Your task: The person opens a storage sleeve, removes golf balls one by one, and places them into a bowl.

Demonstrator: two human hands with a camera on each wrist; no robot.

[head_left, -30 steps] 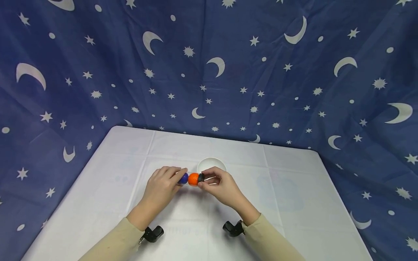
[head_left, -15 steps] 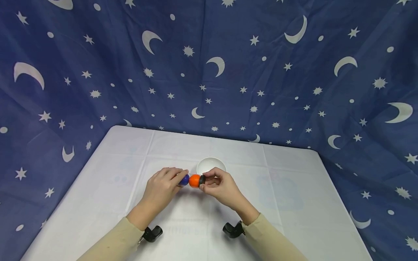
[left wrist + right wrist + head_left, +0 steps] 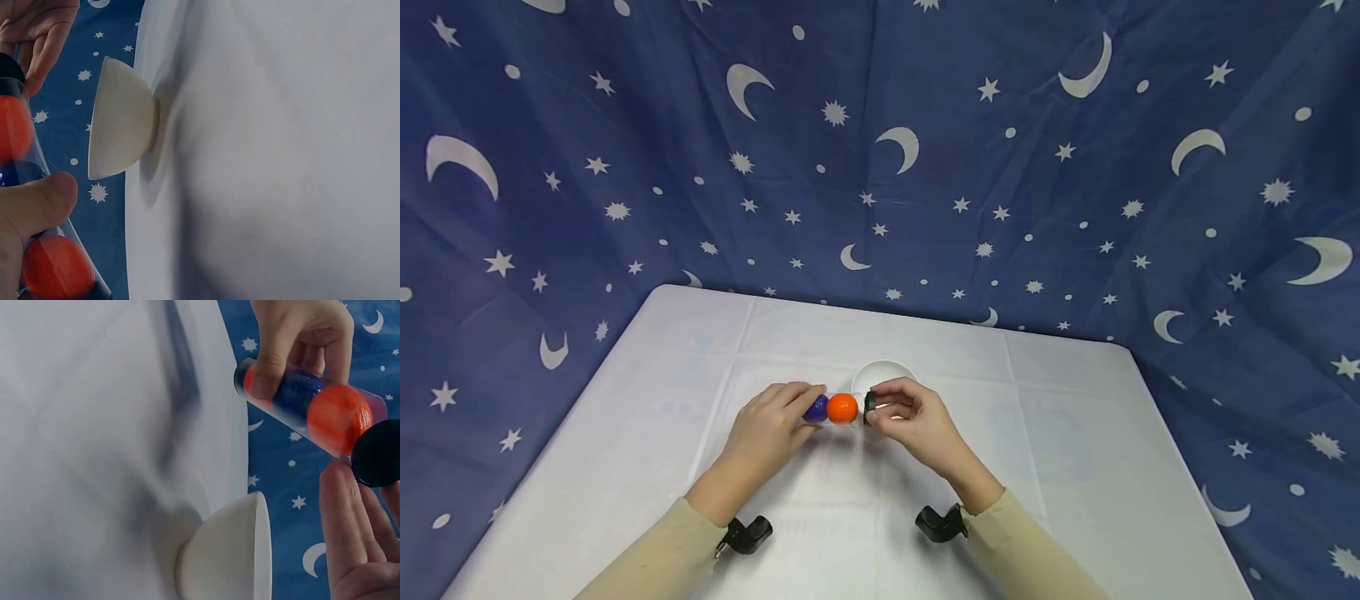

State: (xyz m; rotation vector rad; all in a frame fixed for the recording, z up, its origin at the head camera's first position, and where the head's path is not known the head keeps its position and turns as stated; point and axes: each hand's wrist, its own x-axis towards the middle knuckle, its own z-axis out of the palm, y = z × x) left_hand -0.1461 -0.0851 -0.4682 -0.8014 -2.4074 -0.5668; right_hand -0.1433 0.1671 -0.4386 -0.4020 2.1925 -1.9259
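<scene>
My left hand [image 3: 767, 425] grips a clear tube [image 3: 375, 405] holding orange and blue balls, held above the table and lying nearly level in the head view. An orange ball [image 3: 842, 408] is nearest the tube's right end, with a blue ball [image 3: 817, 408] beside it. Another orange ball [image 3: 57, 267] shows below my left thumb in the left wrist view. My right hand [image 3: 919, 422] pinches a black cap [image 3: 869, 407] at the right end. The cap is tilted and off the tube's mouth in the right wrist view.
A white bowl [image 3: 880, 372] stands just behind the hands on the white-covered table [image 3: 1075, 450]. A blue curtain [image 3: 940, 183] with moons and stars hangs behind the table. Black wrist cameras project below both forearms.
The black cap has come away from the orange ball's side, so the clear tube end now shows between them. The left hand and tube have shifted slightly left.
</scene>
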